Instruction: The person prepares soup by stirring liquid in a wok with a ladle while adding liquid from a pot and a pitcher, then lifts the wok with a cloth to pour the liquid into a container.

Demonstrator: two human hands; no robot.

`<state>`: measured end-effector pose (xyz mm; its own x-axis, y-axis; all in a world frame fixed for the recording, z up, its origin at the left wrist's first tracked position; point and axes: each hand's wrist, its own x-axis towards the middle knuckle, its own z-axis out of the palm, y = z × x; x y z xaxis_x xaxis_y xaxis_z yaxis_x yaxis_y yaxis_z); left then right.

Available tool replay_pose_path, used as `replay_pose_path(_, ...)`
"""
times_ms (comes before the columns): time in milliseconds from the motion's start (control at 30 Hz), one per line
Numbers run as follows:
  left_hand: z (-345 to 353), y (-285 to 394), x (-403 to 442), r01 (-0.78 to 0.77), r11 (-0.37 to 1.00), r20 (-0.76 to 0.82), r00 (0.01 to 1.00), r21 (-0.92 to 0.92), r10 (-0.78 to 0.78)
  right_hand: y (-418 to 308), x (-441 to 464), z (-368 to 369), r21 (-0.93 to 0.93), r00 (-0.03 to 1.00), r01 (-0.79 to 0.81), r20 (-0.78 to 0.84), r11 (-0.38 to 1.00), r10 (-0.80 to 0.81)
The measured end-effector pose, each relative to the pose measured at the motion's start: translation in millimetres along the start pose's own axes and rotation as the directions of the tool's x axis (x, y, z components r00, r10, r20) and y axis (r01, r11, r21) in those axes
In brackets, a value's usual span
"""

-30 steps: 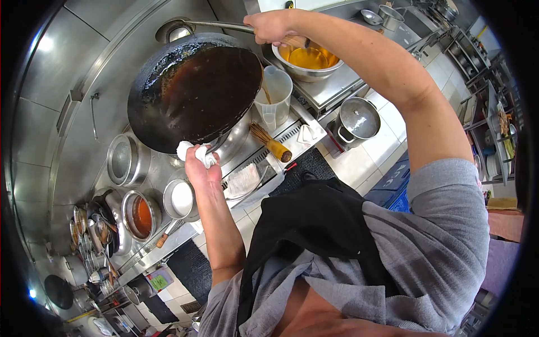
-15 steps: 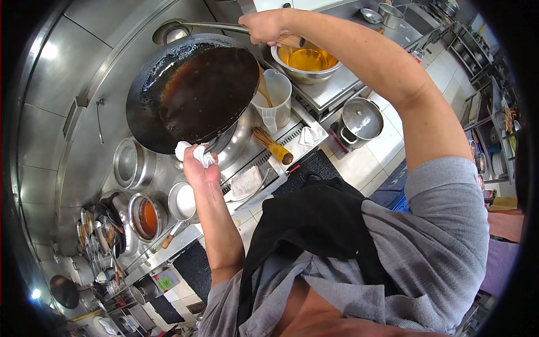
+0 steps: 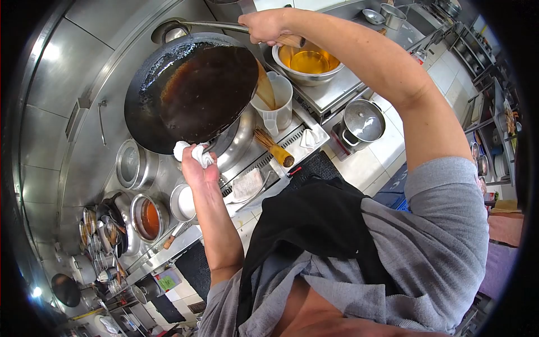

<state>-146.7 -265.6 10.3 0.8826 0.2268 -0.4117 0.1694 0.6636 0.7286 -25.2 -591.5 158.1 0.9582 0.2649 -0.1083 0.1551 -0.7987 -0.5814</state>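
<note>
A large black wok [image 3: 137,106] holding dark brown liquid [image 3: 208,92] is tilted to the right. Brown liquid streams over its rim into a clear plastic jug [image 3: 283,98]. Through a folded white cloth [image 3: 200,154], my left hand [image 3: 197,171] is closed on the wok's near edge; the cloth hides the handle there. My right hand [image 3: 264,27] grips a ladle [image 3: 216,24] near its wooden handle, on the far side. The ladle's bowl end lies by the wok's far loop handle, and I cannot tell whether it is hooked through it.
Right of the jug stands a metal bowl of yellow oil [image 3: 311,60]. A bamboo brush [image 3: 275,149] lies on the stove edge. Nearer left are a pot of orange-red liquid [image 3: 149,219] and a pot with white contents [image 3: 184,202]. A lidded pot [image 3: 364,121] stands at right.
The stream of brown liquid from the wok into the jug has grown wider. The wok and both hands have barely moved.
</note>
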Motion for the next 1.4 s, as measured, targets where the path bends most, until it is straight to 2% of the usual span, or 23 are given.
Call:
replay_pose_path(200, 6.1, 3.8, -2.5, -0.018, 1.000, -0.033, 0.999, 0.013, 0.019, 4.1, 2.4, -2.2, 0.026, 1.000, 0.020, 0.001, 0.999, -0.020)
replay_pose_path(267, 4.0, 6.5, -0.2, -0.030, 0.999, 0.029, 0.999, 0.031, 0.029, 3.1, 0.9, -3.0, 0.025, 1.000, 0.017, 0.003, 1.000, -0.017)
replay_pose_path(800, 17.5, 23.2, -8.5, -0.039, 0.999, 0.039, 0.999, 0.035, 0.037, 8.2, 6.7, -4.6, 0.058, 0.999, 0.054, 0.001, 0.997, -0.054)
replay_pose_path(1300, 23.3, 31.0, -9.3, -0.077, 0.994, 0.017, 0.997, 0.076, 0.076, 13.0, 10.3, -1.6, 0.121, 0.991, 0.122, -0.066, 0.985, -0.115)
replay_pose_path(1400, 28.7, 32.6, -15.2, -0.078, 0.995, 0.036, 0.996, 0.055, 0.076, 7.4, 3.4, -5.6, 0.047, 0.993, 0.106, -0.052, 0.993, -0.104)
